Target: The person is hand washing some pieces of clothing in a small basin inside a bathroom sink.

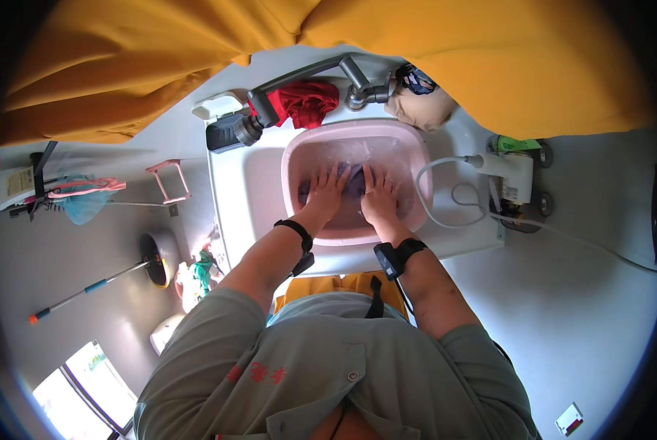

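Observation:
A pink plastic basin (424,187) of water stands in a white sink. Dark purple cloth (354,181) lies in the water near the basin's middle. My left hand (325,192) rests on the cloth's left part, fingers spread and partly under water. Against the cloth's right edge lies my right hand (380,197), its fingers also dipping into the water. Whether either hand grips any fabric cannot be made out. Both forearms wear black straps with small devices.
Behind the basin are a grey jointed faucet (301,74), red cloth (312,102) and a beige bundle (419,107). A white hair dryer (507,170) hangs at right, its cable looping over the sink's edge. An orange-yellow cloth (471,66) spans the top.

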### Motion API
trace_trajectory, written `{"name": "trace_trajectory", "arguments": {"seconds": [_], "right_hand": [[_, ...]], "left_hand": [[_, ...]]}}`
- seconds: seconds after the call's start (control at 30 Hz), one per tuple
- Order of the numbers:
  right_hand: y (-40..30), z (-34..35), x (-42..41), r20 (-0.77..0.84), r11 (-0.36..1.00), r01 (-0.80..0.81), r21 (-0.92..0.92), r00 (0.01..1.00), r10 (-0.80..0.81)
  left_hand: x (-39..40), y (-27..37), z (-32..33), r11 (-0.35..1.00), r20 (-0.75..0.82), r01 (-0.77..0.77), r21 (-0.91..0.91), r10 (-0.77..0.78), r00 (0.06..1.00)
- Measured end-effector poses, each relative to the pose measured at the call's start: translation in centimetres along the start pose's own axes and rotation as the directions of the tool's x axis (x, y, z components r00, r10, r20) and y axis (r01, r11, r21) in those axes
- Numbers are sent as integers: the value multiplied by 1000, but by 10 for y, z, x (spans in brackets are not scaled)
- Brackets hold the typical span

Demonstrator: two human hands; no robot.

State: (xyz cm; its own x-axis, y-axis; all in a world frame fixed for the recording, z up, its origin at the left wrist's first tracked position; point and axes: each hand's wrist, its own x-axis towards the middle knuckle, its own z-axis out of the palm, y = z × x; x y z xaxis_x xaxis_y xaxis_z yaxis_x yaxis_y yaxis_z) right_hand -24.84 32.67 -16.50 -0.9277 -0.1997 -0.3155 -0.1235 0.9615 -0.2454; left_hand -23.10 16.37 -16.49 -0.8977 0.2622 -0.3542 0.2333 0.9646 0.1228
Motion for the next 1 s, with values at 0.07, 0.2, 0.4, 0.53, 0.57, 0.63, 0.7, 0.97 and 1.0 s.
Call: {"name": "trace_trajectory", "arguments": {"seconds": [0.07,0.2,0.4,0.53,0.57,0.63,0.7,0.97,1.0], "right_hand": [[8,12,1,-35,996,2,-93,999,-5],[-1,-4,-2,82,999,36,-5,996,-36],[46,4,18,36,991,70,118,997,-74],[52,-23,11,-2,959,-78,272,997,82],[48,-33,1,-13,896,-172,408,981,194],[44,-44,-11,-192,875,-107,472,956,221],[35,-62,-17,-256,764,-25,644,935,246],[-34,-138,-26,-390,479,307,823,918,80],[-42,-148,-26,-387,399,333,854,920,61]], "left_hand": [[4,1,1,1000,58,-5,11,4,998],[6,-7,12,995,77,19,102,-27,997],[11,-6,-31,998,168,1,-67,10,986],[1,-27,-53,773,176,271,-573,-207,962],[-4,-33,-57,774,163,264,-575,-209,964],[-14,-34,-73,544,-247,-24,-839,-342,907],[-20,-38,-86,380,-199,-49,-924,-366,909],[-48,-8,-186,-3,-242,-246,-969,-162,957],[-51,-8,-197,33,-291,-289,-957,-112,950]]}}
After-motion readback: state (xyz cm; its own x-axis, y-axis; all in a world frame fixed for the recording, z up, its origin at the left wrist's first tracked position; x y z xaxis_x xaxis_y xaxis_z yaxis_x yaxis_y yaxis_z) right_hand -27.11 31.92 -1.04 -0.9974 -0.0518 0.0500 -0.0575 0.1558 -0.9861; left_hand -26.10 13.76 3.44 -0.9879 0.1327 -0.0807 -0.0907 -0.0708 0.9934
